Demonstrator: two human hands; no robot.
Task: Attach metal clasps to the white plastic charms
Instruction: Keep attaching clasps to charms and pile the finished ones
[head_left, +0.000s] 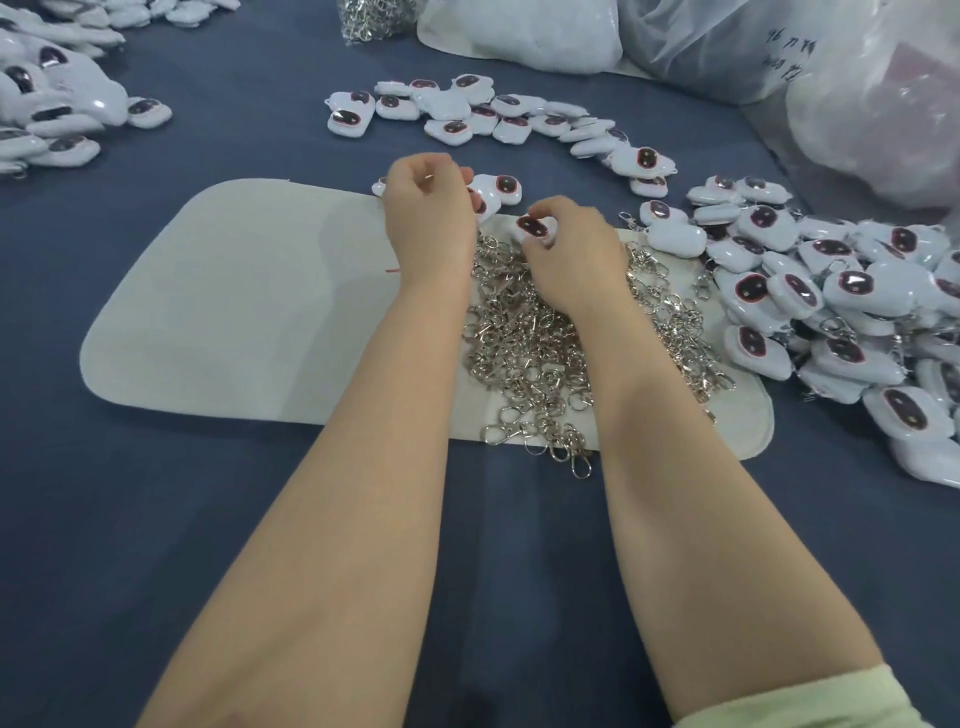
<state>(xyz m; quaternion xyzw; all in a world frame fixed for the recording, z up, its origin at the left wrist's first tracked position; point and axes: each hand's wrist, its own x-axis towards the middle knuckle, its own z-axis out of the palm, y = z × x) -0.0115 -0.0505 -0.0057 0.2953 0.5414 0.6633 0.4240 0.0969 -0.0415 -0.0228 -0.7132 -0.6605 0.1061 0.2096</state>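
Note:
My right hand (571, 254) pinches a white plastic charm (535, 227) with a dark red-rimmed oval on its face, just above a heap of silver metal clasps (540, 353). My left hand (428, 213) hovers beside it with its fingers curled; what they hold is hidden. Another white charm (501, 189) lies right behind the left hand's fingers. The clasps lie spread over the right part of a pale grey mat (234, 312).
A curved row of charms (493, 117) lies at the back. A big charm pile (852, 312) fills the right side, another charm pile (52, 109) the far left. A bag of clasps (371, 18) and plastic bags (779, 47) stand at the back on the blue cloth.

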